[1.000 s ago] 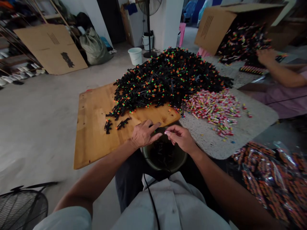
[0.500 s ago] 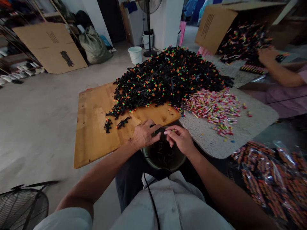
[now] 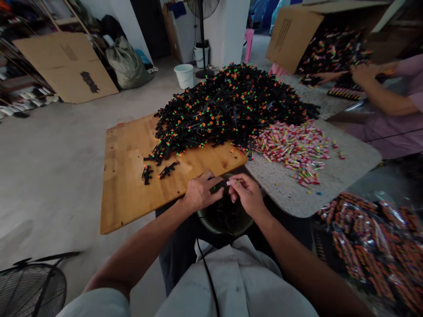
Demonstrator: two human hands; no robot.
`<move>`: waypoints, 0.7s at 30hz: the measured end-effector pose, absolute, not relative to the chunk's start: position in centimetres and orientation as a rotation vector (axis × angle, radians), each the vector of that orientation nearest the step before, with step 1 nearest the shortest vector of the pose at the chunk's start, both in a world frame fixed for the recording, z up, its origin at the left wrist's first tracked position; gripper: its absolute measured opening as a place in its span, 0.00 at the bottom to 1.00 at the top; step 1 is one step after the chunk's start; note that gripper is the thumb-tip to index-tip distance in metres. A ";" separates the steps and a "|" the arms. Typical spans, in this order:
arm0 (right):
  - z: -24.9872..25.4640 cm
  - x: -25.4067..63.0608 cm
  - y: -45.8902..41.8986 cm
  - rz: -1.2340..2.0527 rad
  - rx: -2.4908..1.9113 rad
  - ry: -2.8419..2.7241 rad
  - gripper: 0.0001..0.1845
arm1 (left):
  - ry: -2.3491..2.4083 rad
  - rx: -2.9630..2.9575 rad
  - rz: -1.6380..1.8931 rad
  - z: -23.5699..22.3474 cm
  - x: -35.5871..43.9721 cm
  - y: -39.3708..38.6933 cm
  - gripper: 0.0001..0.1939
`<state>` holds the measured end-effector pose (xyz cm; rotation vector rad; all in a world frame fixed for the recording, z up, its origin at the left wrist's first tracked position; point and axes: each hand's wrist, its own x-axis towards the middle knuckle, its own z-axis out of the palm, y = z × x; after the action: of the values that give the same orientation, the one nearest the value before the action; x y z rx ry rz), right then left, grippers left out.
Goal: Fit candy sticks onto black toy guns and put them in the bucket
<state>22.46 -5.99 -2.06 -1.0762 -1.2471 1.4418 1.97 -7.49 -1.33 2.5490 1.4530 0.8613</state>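
Observation:
My left hand (image 3: pixel 199 192) is curled around a small black toy piece (image 3: pixel 218 186) just over the rim of a dark bowl (image 3: pixel 211 227) in my lap. My right hand (image 3: pixel 245 193) pinches a small pink wrapped candy (image 3: pixel 228 182) against that piece; the fingertips of both hands meet. A big heap of black toy pieces with orange and green tips (image 3: pixel 231 103) lies beyond on the wooden board (image 3: pixel 125 176). A spread of pink wrapped candies (image 3: pixel 291 147) lies on the grey table top (image 3: pixel 330 176) to the right.
Two loose black toy pieces (image 3: pixel 158 171) lie on the board's left half. A bag of packed toys (image 3: pixel 370 242) sits at my right. Another person's hands (image 3: pixel 363 75) work by an open cardboard box (image 3: pixel 297 35) at the far right. A fan guard (image 3: pixel 29 286) stands lower left.
Both hands have drawn closer together over the bowl. My left fingers have curled from stretched out to closed on the black piece. The other person's arms have shifted by the box.

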 end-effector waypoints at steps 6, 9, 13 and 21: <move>-2.2 26.4 -4.7 1.584 -1.234 -1.672 0.22 | 1.455 2.462 0.792 -1.4 -1.4 -6.6 0.27; -3.0 30.2 -3.7 1.121 -1.600 -1.868 0.24 | 1.995 2.261 0.758 -1.3 -6.4 -4.8 0.21; -3.7 36.1 -1.8 0.374 -2.101 -1.820 0.20 | 2.556 1.887 0.220 -1.5 -12.4 -3.6 0.24; -3.9 40.6 0.5 0.096 -2.486 -1.911 0.22 | 2.384 1.802 0.053 -2.3 -15.0 -2.3 0.15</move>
<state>40.55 0.53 -3.89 -2.4864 -1.9107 0.0963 -15.02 -2.26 -2.34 1.8017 2.3840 0.0525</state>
